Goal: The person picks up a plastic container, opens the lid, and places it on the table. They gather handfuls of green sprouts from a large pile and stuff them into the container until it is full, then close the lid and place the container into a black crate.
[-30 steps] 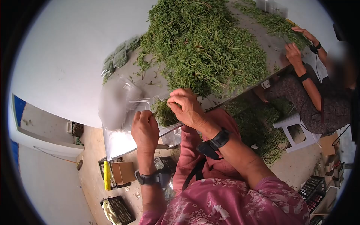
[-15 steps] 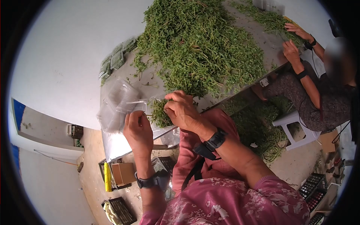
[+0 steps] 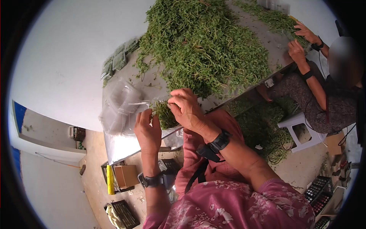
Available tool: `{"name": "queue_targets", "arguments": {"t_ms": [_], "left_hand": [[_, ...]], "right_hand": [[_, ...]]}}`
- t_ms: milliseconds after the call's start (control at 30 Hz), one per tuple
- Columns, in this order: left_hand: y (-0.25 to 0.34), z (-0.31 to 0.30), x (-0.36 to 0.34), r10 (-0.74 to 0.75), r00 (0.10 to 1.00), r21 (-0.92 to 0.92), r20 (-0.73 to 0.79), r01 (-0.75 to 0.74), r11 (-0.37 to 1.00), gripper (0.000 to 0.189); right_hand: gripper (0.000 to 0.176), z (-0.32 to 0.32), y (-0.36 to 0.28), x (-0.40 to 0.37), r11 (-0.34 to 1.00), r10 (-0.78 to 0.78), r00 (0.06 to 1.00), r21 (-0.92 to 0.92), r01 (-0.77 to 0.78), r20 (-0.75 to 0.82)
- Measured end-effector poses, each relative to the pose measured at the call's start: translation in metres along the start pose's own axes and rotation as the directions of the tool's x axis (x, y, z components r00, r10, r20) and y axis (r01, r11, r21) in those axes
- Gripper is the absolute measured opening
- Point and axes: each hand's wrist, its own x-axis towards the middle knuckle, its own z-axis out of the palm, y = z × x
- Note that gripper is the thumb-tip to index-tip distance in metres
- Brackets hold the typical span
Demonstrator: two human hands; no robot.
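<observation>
Table: a long, flat, grey top. Its near edge runs right under your hands, and the only bare room is a thin strip on your side.
Big herb pile: a wide, fluffy green heap of thin stems and tiny leaves. It covers most of the table and stops just past your right hand (so there is little space to move that way).
Floor herbs: more green stems lie in a loose mess below the table edge, beside a white plastic stool.
Other person: they sit at the far right, and their hands are on the table edge, well apart from yours.
Packed boxes: a few small see-through boxes with green inside sit at the far left edge of the table.
Clear box: thin, shiny, see-through plastic with its lid flipped open to the left. It sits at the near edge, just in front of your left hand.
Small bunch: a tight, dark green tuft of stems. It sits between your two hands, at the right side of the clear box.
Right hand: curled over the small bunch, with finger and thumb pinched onto its top.
Left hand: fingers straight and loose, closed on nothing, with the tips touching the left side of the small bunch.
</observation>
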Motion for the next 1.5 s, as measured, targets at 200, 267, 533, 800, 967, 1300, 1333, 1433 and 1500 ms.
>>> {"name": "queue_targets", "arguments": {"t_ms": [200, 267, 533, 800, 967, 1300, 1333, 1433, 1500], "left_hand": [[-0.002, -0.006, -0.005, 0.022, 1.0, 0.008, -0.009, -0.022, 1.0, 0.019], [-0.005, -0.004, -0.003, 0.007, 1.0, 0.05, 0.005, -0.007, 0.999, 0.021], [-0.001, 0.02, 0.004, -0.049, 0.987, 0.144, 0.154, 0.027, 0.989, 0.037], [0.007, 0.026, 0.007, -0.032, 0.977, 0.155, 0.21, -0.001, 0.988, 0.043], [-0.004, 0.041, 0.004, -0.016, 0.966, 0.07, 0.258, -0.002, 0.998, 0.039], [-0.02, 0.055, 0.008, 0.034, 0.959, 0.06, 0.282, -0.053, 0.997, 0.029], [-0.017, 0.05, 0.007, 0.028, 0.957, 0.04, 0.29, -0.041, 0.998, 0.03], [-0.009, 0.031, 0.006, 0.03, 0.957, -0.016, 0.288, -0.026, 1.0, 0.033], [-0.007, 0.021, 0.005, 0.056, 0.967, -0.041, 0.247, -0.047, 0.998, 0.035]], "right_hand": [[0.011, -0.002, 0.008, 0.007, 0.996, 0.029, 0.993, 0.09, -0.018, -0.118], [0.012, -0.004, 0.008, 0.011, 0.992, -0.003, 0.988, 0.121, 0.021, -0.153], [0.004, -0.067, 0.012, 0.025, 0.987, 0.15, 0.989, -0.052, -0.15, -0.005], [0.01, -0.106, 0.033, -0.001, 0.884, 0.337, 0.927, -0.394, -0.25, 0.167], [0.013, -0.105, 0.023, 0.0, 0.819, 0.439, 0.868, -0.5, -0.282, 0.231], [0.011, -0.089, 0.027, 0.009, 0.729, 0.454, 0.848, -0.661, -0.178, 0.273], [0.011, -0.088, 0.03, 0.006, 0.736, 0.44, 0.865, -0.649, -0.192, 0.243], [0.009, -0.093, 0.029, 0.005, 0.809, 0.354, 0.92, -0.549, -0.21, 0.17], [0.008, -0.094, 0.02, 0.009, 0.867, 0.335, 0.931, -0.435, -0.243, 0.148]]}}
